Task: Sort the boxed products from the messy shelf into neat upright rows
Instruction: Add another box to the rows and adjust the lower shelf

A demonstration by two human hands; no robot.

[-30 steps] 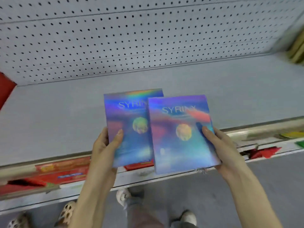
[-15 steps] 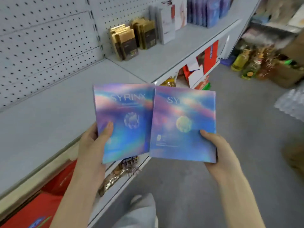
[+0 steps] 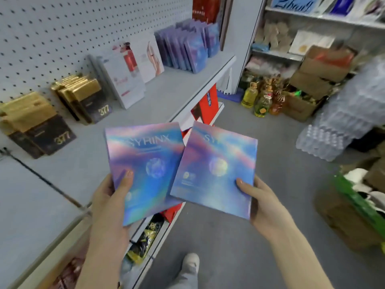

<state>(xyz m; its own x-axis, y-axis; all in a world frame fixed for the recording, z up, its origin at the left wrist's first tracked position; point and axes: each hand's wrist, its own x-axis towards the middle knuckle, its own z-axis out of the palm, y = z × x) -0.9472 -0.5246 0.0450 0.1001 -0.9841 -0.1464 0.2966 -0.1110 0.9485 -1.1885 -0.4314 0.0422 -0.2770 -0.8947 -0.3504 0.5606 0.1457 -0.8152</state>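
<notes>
I hold two flat iridescent SYRINX boxes in front of me, over the shelf's front edge. My left hand (image 3: 110, 197) grips the left box (image 3: 145, 163) by its lower left corner, thumb on its face. My right hand (image 3: 260, 197) grips the right box (image 3: 216, 170) at its lower right corner; this box overlaps the left one's right edge. On the grey shelf (image 3: 158, 94), upright rows stand against the pegboard: matching iridescent boxes (image 3: 187, 46) far right, white boxes (image 3: 129, 76), and gold-and-black boxes (image 3: 83, 99) with another gold-and-black group (image 3: 35, 124) at the left.
Red packs (image 3: 208, 103) and yellow-black packets (image 3: 148, 236) fill the lower shelf. On the grey aisle floor stand oil bottles (image 3: 260, 101), cardboard boxes (image 3: 312, 80), shrink-wrapped water bottles (image 3: 333, 130) and a brown box with green items (image 3: 354, 205). My shoe (image 3: 190, 261) shows below.
My view has swung right along the shelf, from bare shelf to the stocked rows and the aisle. Both hands keep hold of their boxes, which now tilt apart at the top.
</notes>
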